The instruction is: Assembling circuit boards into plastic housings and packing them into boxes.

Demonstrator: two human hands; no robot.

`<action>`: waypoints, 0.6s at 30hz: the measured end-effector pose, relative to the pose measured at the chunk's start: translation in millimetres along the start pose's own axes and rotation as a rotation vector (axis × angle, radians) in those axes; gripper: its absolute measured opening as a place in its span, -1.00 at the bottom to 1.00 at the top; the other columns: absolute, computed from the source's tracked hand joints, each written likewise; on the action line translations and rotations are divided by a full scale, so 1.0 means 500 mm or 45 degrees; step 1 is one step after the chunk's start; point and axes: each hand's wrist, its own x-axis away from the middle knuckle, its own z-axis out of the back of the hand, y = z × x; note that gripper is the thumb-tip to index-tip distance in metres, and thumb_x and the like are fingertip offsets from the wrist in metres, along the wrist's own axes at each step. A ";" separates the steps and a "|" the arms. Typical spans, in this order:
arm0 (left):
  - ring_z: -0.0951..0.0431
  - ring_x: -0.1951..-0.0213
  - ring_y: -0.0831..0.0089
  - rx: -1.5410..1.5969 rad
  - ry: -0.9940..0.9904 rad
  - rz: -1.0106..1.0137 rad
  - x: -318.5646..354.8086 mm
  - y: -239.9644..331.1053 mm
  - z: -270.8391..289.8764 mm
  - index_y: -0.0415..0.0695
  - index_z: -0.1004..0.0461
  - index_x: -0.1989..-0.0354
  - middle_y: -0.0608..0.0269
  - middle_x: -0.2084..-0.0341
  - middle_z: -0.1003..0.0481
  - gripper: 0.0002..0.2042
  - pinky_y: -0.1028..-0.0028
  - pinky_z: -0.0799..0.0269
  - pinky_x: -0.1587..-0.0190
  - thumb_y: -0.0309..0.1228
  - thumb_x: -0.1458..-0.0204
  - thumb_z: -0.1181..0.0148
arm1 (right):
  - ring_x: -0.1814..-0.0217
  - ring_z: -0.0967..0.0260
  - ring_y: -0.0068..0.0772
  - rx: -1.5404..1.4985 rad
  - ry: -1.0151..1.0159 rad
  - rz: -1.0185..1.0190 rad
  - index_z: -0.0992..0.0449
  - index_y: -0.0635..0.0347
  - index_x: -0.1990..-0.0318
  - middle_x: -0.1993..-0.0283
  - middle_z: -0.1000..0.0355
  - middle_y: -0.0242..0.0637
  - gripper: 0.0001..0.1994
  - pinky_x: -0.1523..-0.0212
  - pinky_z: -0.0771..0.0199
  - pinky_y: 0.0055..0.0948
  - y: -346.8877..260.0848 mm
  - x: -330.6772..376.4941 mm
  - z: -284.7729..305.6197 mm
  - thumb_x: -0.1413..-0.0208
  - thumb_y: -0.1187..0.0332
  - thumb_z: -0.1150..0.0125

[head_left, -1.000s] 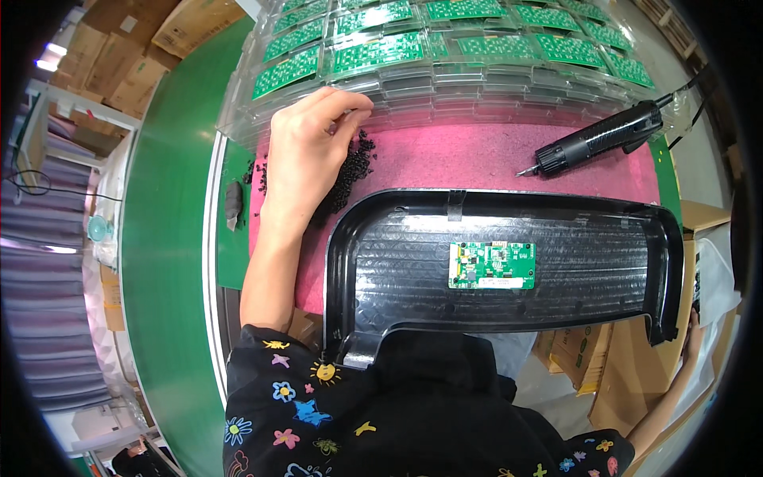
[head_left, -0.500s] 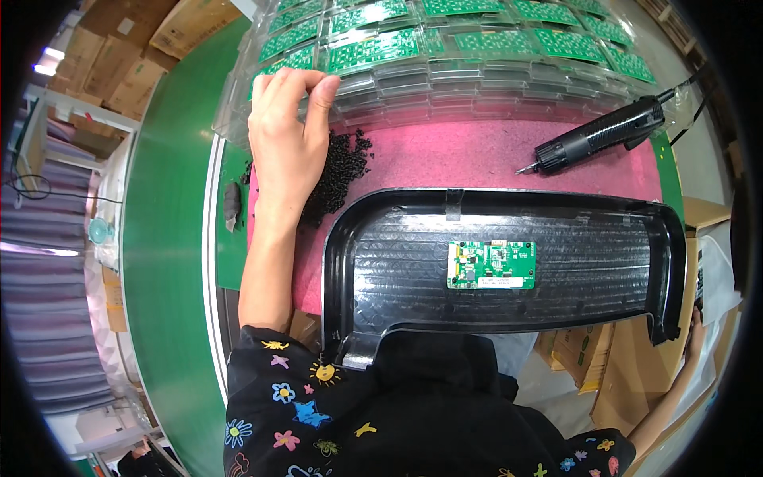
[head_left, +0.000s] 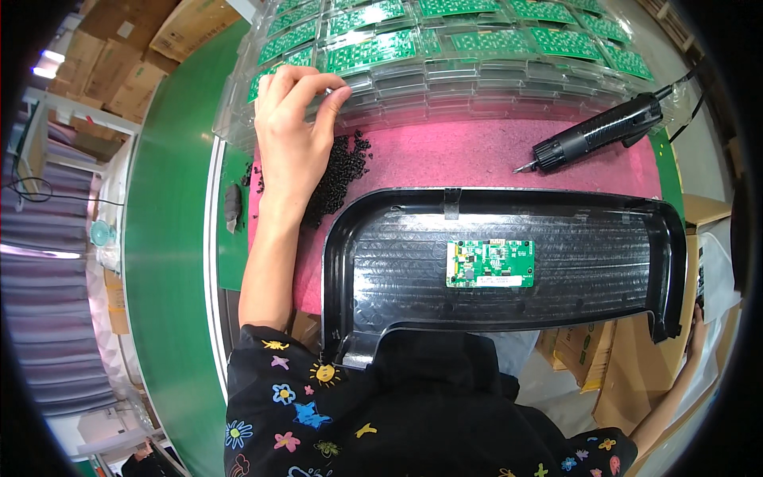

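Observation:
My left hand [head_left: 292, 119] is raised over the pink mat, thumb and forefinger closed in a pinch at the front of the stacked clear trays. A tiny pale glint shows between the fingertips, too small to name. Below the wrist lies a heap of small black screws [head_left: 338, 179], partly covered by my arm. A curved black plastic housing [head_left: 556, 306] rests in front of me, with a green circuit board [head_left: 493, 264] lying inside it. Far to the right, my right hand [head_left: 697, 322] reaches down beside a white plastic bag [head_left: 719, 270]; its fingers are mostly hidden.
Clear plastic trays [head_left: 445, 79] holding green circuit boards are stacked across the back. A black electric screwdriver [head_left: 596, 135] lies on the pink mat [head_left: 445, 151] at right, its cord running backward. Cardboard boxes [head_left: 636, 374] stand at the lower right.
My left hand has shifted slightly right, and its thumb and forefinger are a little lower. The housing, board and screwdriver look nearly unmoved.

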 end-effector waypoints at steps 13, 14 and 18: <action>-0.43 0.29 0.32 -0.026 0.012 0.001 -0.001 0.011 0.007 -0.08 -0.65 0.40 0.34 0.41 -0.50 -0.88 0.37 -0.34 0.21 -0.50 0.16 -0.42 | -0.24 -0.27 -0.28 0.031 0.066 0.044 -0.26 0.30 -0.32 -0.26 -0.33 -0.20 -0.45 -0.28 -0.19 -0.37 0.003 -0.004 -0.012 -0.30 0.16 -0.09; -0.43 0.29 0.32 -0.025 0.011 0.000 -0.001 0.010 0.008 -0.08 -0.65 0.40 0.34 0.41 -0.50 -0.88 0.37 -0.34 0.21 -0.50 0.16 -0.42 | -0.24 -0.27 -0.28 0.031 0.066 0.044 -0.26 0.30 -0.32 -0.26 -0.33 -0.20 -0.45 -0.28 -0.19 -0.37 -0.002 0.000 -0.018 -0.30 0.16 -0.09; -0.43 0.29 0.32 -0.014 0.004 0.012 0.000 0.009 0.008 -0.08 -0.65 0.41 0.34 0.42 -0.51 -0.87 0.36 -0.35 0.21 -0.51 0.17 -0.43 | -0.24 -0.28 -0.31 -0.055 0.025 0.032 -0.31 0.26 -0.30 -0.23 -0.37 -0.23 -0.50 -0.30 -0.17 -0.37 0.001 0.005 -0.013 -0.32 0.16 -0.05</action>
